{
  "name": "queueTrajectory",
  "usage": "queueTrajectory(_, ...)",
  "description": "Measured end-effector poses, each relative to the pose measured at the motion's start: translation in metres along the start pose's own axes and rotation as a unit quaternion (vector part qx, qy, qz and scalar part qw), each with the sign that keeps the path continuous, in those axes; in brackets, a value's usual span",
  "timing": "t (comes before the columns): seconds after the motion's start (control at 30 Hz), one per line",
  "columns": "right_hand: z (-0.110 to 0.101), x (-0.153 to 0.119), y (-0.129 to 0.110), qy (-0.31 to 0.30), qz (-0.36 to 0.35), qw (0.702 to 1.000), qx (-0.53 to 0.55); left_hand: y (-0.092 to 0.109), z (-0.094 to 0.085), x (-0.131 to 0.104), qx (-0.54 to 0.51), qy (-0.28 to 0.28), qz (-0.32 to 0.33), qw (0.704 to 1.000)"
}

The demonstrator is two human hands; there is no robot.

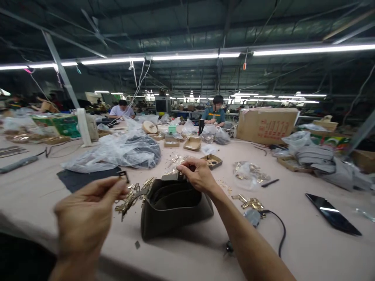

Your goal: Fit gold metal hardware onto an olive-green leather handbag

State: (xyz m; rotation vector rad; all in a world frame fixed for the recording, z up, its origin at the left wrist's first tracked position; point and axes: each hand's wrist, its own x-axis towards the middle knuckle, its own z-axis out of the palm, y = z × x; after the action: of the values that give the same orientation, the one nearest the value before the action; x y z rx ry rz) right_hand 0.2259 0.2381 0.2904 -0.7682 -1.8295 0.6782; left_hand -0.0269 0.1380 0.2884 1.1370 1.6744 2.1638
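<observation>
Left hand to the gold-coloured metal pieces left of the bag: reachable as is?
Probably yes: the gold-coloured metal pieces lie loose on the table close beyond the left hand, beside the bag. But that hand already pinches a small dark frame, so likely that must go down first.

Through the head camera I see the left hand (88, 208), which holds a small dark frame (124, 176) between thumb and fingers, in the air beside an open dark bag (175, 212). This bag stands on the pale table (205, 253). The right hand (197, 175) pinches a dark piece (181, 175) at the far edge of the bag's mouth. Near the bag I see a heap of gold-coloured metal parts (132, 192). A black phone (333, 214) lies flat on the right. Farther away stands a large carton (266, 125).
</observation>
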Motion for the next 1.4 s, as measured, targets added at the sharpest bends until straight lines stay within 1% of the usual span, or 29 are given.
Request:
queueTrajectory(0.03,0.001,-0.001,-0.001,-0.004,0.007,1.000,0.016,0.005,0.013,-0.014,-0.059,-0.071,-0.020,0.996)
queueTrajectory(0.07,0.002,-0.001,-0.003,-0.008,0.014,0.999,0.030,0.009,0.025,-0.027,-0.100,-0.134,-0.043,0.985)
queueTrajectory(0.1,0.002,-0.002,-0.005,-0.011,0.019,0.999,0.040,0.011,0.037,-0.037,-0.127,-0.180,-0.066,0.973)
queueTrajectory(0.17,0.002,-0.004,-0.009,-0.018,0.025,0.999,0.044,0.013,0.056,-0.048,-0.156,-0.233,-0.098,0.955)
queueTrajectory(0.23,-0.001,-0.004,-0.010,-0.029,0.021,0.999,0.033,0.013,0.070,-0.050,-0.177,-0.260,-0.110,0.943)
queueTrajectory(0.3,-0.003,-0.004,-0.009,-0.044,0.017,0.998,0.037,0.013,0.079,-0.049,-0.189,-0.273,-0.111,0.937)
queueTrajectory(0.43,-0.006,-0.003,-0.002,-0.068,0.022,0.995,0.064,0.017,0.090,-0.051,-0.193,-0.278,-0.122,0.933)
queueTrajectory(0.6,-0.009,-0.003,0.008,-0.073,0.033,0.994,0.073,0.015,0.099,-0.057,-0.176,-0.269,-0.144,0.936)
queueTrajectory(0.8,-0.013,-0.002,0.015,-0.070,0.030,0.995,0.063,0.010,0.104,-0.058,-0.100,-0.229,-0.110,0.962)
queueTrajectory(0.97,-0.013,-0.002,0.015,-0.080,0.034,0.993,0.082,0.013,0.105,-0.058,-0.076,-0.195,-0.084,0.974)
queueTrajectory(1.17,-0.014,-0.002,0.013,-0.076,0.016,0.994,0.071,0.017,0.106,-0.061,-0.080,-0.197,-0.077,0.974)
queueTrajectory(1.3,-0.016,-0.003,0.012,-0.080,0.013,0.994,0.074,0.017,0.105,-0.062,-0.055,-0.183,-0.039,0.981)
queueTrajectory(1.4,-0.016,-0.003,0.010,-0.082,0.008,0.994,0.076,0.017,0.102,-0.063,-0.011,-0.179,0.036,0.983)
